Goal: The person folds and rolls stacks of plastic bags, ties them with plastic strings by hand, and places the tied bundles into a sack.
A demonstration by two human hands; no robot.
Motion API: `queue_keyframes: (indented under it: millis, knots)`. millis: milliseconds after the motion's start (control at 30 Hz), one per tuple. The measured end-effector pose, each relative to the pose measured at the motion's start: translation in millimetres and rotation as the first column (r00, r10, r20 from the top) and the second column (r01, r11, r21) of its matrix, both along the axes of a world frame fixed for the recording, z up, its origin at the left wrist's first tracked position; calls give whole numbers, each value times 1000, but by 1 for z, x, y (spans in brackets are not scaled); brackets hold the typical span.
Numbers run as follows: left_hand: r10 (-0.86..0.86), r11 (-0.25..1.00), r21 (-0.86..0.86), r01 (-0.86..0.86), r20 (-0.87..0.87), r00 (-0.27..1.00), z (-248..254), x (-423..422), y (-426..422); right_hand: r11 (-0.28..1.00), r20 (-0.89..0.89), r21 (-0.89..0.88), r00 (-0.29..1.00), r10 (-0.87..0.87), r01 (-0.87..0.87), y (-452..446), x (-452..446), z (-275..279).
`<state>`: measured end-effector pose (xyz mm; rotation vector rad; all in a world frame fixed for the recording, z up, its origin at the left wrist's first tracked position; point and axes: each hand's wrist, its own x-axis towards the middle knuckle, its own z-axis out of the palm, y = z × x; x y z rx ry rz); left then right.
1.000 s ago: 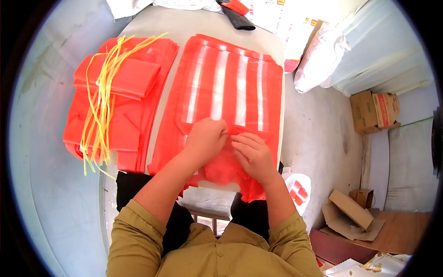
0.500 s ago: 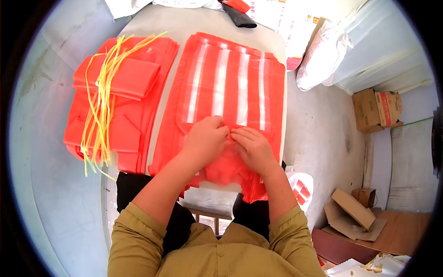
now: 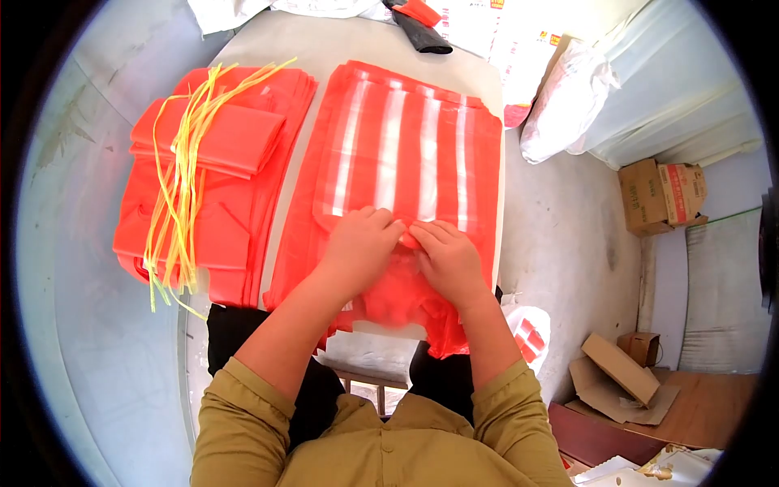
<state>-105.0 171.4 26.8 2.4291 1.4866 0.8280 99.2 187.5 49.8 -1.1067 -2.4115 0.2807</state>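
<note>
A stack of thin red plastic bags (image 3: 372,146) with pale lengthwise stripes lies in front of me, its near end crumpled and hanging over the table edge. My left hand (image 3: 361,246) rests on the stack below the stripes, with thumb and fingers pinched together at the plastic. Beside it, my right hand (image 3: 448,258) has its fingers bent over the same film, thumb underneath. A small raised fold of red plastic shows between the two sets of fingertips. Both thumbs are partly hidden.
Left of the stack, a folded red plastic pile (image 3: 215,211) carries a bundle of yellow strips (image 3: 185,154). Both lie on a pale table (image 3: 304,40). A white sack (image 3: 568,101) and cardboard boxes (image 3: 661,195) are at the right. Flattened cardboard (image 3: 621,377) lies lower right.
My fingertips have shifted slightly at the bag's near part, and a small red fold now stands out between them. The piles and strips look almost the same.
</note>
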Motion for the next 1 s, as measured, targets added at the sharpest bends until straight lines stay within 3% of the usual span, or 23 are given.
queue_keyframes:
  millis: [167,333,433,567,733,1000]
  knots:
    - [2,1000,-17,-2,-5,1000,4,-4,-1,988,33,150,998,-46,41,3,-5,-10]
    - [107,992,54,-110,60,992,13,-19,-4,993,22,-10,992,-121,121,2,-5,12]
    - [164,983,-85,-165,-13,986,25,-37,-5,971,124,-152,978,-167,185,-3,2,30]
    - [133,937,-342,-66,177,975,41,-55,-17,924,224,-317,963,-148,215,-14,15,47]
    - [187,778,-619,107,391,901,47,-75,-30,847,370,-504,928,35,169,-6,17,77]
    - [320,722,-682,-119,177,931,54,-82,-25,698,355,-693,928,111,182,49,4,59]
